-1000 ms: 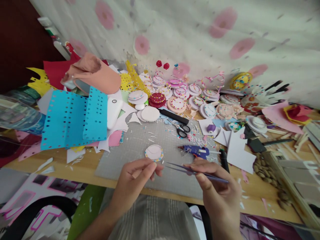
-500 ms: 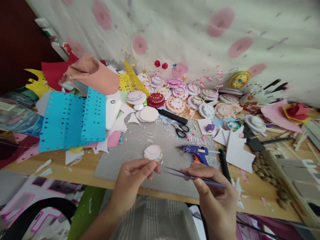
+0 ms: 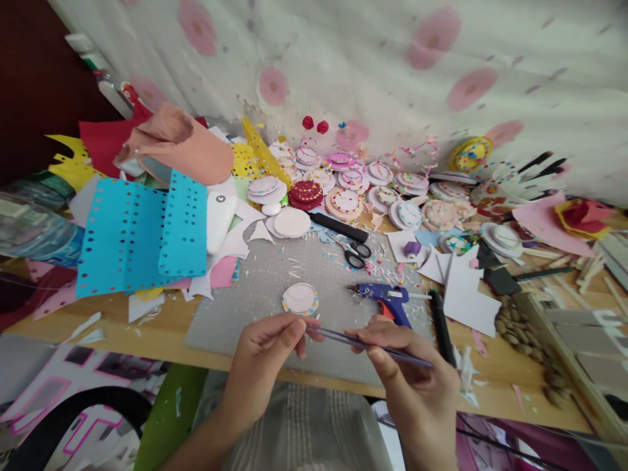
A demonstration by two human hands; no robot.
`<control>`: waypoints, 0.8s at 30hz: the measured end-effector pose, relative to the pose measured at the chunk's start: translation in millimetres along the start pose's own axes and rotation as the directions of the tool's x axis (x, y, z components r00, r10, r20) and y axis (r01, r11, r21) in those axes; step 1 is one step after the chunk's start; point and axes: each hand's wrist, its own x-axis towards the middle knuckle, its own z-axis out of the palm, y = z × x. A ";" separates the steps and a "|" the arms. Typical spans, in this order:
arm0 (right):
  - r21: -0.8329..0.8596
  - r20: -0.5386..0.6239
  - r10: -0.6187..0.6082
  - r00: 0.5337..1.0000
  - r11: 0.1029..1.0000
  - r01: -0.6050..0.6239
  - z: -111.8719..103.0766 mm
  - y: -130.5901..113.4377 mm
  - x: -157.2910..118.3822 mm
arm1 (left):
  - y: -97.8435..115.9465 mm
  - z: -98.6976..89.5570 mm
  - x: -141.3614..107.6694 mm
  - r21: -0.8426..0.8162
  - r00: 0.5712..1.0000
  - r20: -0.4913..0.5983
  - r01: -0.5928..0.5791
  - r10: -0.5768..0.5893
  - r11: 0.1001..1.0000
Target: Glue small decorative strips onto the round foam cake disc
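Between thumb and fingers, my right hand [image 3: 409, 369] grips a pair of dark tweezers [image 3: 338, 336] pointing left. Their tips meet the fingertips of my left hand [image 3: 272, 350], which is closed in a pinch; whatever it pinches is too small to make out. Just beyond the left fingertips, a white foam disc [image 3: 300, 299] edged with coloured dots lies flat on the grey cutting mat [image 3: 226, 317]. A blue hot glue gun [image 3: 383, 297] with an orange trigger rests on the mat above my right hand.
Black-handled scissors [image 3: 357, 254], a black stick-like tool [image 3: 338, 226] and a black marker [image 3: 442, 327] lie around the mat. Decorated foam discs [image 3: 346, 204] crowd the back. Blue foam sheets [image 3: 127, 235] and a peach cap [image 3: 191, 147] are piled left; a wooden tray [image 3: 564, 353] stands right.
The tweezers have moved left, and their tips have come together at my left fingertips. My right hand has shifted slightly left; my left hand has barely moved.
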 end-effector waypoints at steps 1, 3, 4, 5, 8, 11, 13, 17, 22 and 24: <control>-0.003 0.003 0.003 1.000 1.000 -0.003 -0.3 -0.7 -0.1 | -0.8 -0.1 -0.3 0.018 1.000 -0.003 -0.004 0.004 1.000; -0.011 0.007 0.001 1.000 1.000 -0.001 -0.9 -1.9 -0.4 | -1.9 -0.2 -0.6 0.065 1.000 -0.014 -0.016 0.017 0.998; -0.017 0.006 -0.001 1.000 1.000 0.001 -1.2 -2.3 -0.4 | -2.1 -0.1 -0.7 0.091 0.999 -0.018 -0.026 0.028 0.996; -0.023 0.003 0.000 1.000 1.000 0.000 -1.3 -2.6 -0.5 | -2.2 0.0 -0.8 0.116 0.999 -0.021 -0.036 0.038 0.993; -0.034 -0.006 0.009 1.000 0.999 -0.009 -1.2 -2.7 0.1 | -1.9 0.6 -1.6 0.165 0.998 -0.022 -0.056 0.060 0.985; -0.033 -0.005 0.025 1.000 0.999 -0.026 -0.5 -1.1 1.0 | -2.4 0.8 -2.8 0.167 0.998 -0.024 -0.051 0.056 0.985; -0.022 -0.012 0.040 0.999 0.999 -0.040 -0.3 1.6 1.2 | -2.8 -0.5 -2.6 0.141 0.999 -0.020 -0.048 0.051 0.989; 0.070 -0.080 0.064 0.995 0.996 -0.058 -2.7 10.7 1.4 | 0.5 -8.8 4.2 0.129 0.995 -0.060 -0.075 0.084 0.989; 0.105 -0.194 0.106 0.975 0.991 -0.087 -9.1 22.0 5.9 | 9.0 -29.8 25.8 0.384 0.963 -0.168 -0.133 0.211 0.914; 0.090 -0.235 0.113 0.965 0.992 -0.094 -10.9 24.7 8.0 | 7.5 -41.3 37.0 0.507 0.945 -0.160 -0.169 0.284 0.845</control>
